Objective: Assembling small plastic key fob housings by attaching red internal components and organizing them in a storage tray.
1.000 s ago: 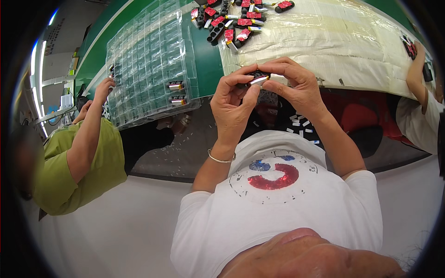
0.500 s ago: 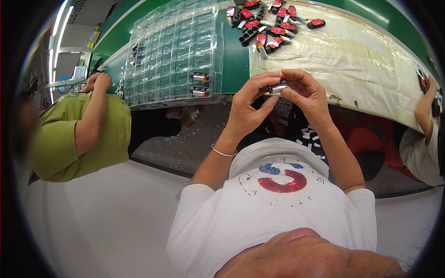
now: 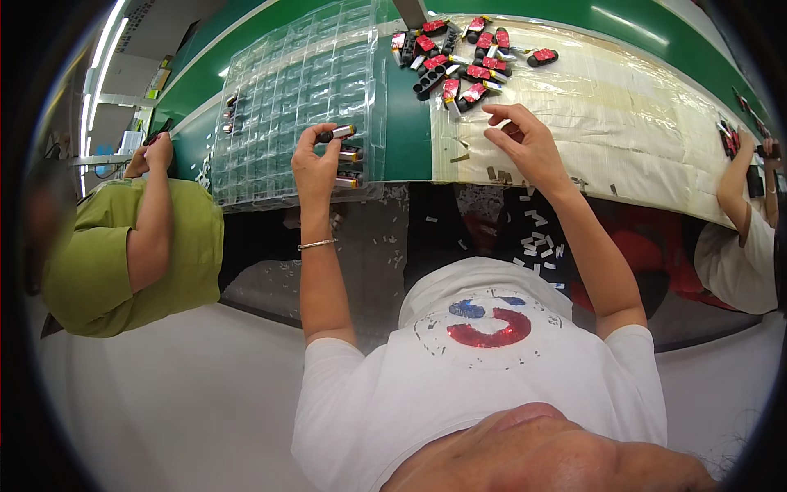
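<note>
My left hand pinches a small black part with a silver side between thumb and fingers, above the right edge of a clear plastic compartment tray. Just below it, two similar parts sit in the tray's right column. My right hand hovers over the cream covering on the table, fingers apart and nothing in them. Beyond its fingertips lies a heap of small black parts with red labels, some showing silver pieces.
The cream covering lies on a green table. A lone red-labelled part rests right of the heap. Co-workers sit on either side, one in a green shirt. White scraps are scattered below the table edge.
My hands were together around the part at the table's front edge. Now they are apart: the left has carried the part leftward to the tray, and the right has let go and moved slightly rightward.
</note>
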The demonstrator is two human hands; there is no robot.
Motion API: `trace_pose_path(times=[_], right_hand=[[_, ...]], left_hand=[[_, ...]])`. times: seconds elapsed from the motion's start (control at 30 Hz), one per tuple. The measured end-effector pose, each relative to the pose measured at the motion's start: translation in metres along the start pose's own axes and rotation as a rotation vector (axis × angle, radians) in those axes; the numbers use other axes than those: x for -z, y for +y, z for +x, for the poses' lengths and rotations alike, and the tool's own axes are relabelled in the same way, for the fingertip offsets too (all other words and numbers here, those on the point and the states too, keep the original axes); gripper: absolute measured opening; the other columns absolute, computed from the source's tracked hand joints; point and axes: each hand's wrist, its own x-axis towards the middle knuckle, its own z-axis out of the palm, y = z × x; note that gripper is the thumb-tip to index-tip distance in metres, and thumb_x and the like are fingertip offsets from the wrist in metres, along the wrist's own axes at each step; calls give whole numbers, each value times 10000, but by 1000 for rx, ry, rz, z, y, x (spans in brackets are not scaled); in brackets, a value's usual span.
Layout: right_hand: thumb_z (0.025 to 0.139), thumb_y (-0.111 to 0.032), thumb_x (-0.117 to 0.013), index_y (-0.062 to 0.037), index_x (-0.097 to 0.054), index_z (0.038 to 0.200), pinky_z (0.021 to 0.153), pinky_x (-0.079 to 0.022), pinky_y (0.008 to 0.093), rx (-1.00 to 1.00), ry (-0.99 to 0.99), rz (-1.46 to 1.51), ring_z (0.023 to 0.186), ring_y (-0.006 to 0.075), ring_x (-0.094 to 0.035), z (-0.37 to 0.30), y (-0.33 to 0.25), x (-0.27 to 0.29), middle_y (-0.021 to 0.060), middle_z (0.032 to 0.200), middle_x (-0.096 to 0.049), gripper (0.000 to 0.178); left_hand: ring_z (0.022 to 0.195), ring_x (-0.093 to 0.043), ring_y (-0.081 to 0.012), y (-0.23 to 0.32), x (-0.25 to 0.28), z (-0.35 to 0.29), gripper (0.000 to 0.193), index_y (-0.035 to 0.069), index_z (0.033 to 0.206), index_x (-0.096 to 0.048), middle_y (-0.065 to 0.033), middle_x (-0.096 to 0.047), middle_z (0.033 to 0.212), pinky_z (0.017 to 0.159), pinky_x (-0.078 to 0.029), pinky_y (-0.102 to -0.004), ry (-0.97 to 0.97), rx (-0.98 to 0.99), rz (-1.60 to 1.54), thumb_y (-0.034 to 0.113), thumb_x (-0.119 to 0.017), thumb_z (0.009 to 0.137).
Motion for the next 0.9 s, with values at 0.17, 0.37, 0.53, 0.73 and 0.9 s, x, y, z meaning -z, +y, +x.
trace_pose_path(times=[0.17, 0.37, 0.53, 0.73, 0.9], right_hand=[[842, -111, -673, -157, -605, 1250, 650, -461, 292, 125, 110, -396, 669, 135, -526, 32, 4, -4, 38, 905, -520, 416], [833, -115, -673, -130, -674, 1040, 760, -492, 386, 145, 172, -627, 898, 272, -611, 43, 6, 7, 72, 1040, -570, 208], [878, -117, -628, -54, -677, 983, 776, -481, 344, 227, 218, -553, 913, 247, -608, 34, 6, 14, 87, 914, -648, 131], [939, -134, -598, -40, -681, 1086, 714, -462, 245, 6, 206, 81, 836, 103, -595, 18, 7, 16, 46, 907, -648, 193], [931, -90, -602, -38, -679, 1129, 758, -488, 233, 51, 144, 11, 867, 98, -598, 8, -2, 17, 29, 952, -628, 218]], left_hand=[[1002, -616, -248, 8, 3, 11, 203, 64, 956, -673, -80, -672, 1041, 850, -483, -372, -59, -184, 340, -2, -606, 777], [1024, -607, -273, 0, 2, 19, 136, 80, 918, -704, -98, -620, 1185, 871, -478, -368, 11, -354, 329, 34, -621, 820], [936, -612, -221, 0, 0, 13, 126, 152, 907, -724, 9, -690, 949, 955, -421, -375, 29, -378, 411, 88, -638, 840], [924, -619, -221, -1, 0, 20, 153, 139, 946, -708, -11, -692, 936, 1000, -401, -387, 60, -478, 560, 70, -623, 840], [970, -638, -213, 36, -17, -1, 139, 102, 949, -714, -35, -700, 1003, 978, -436, -377, -17, -325, 195, 52, -656, 832]])
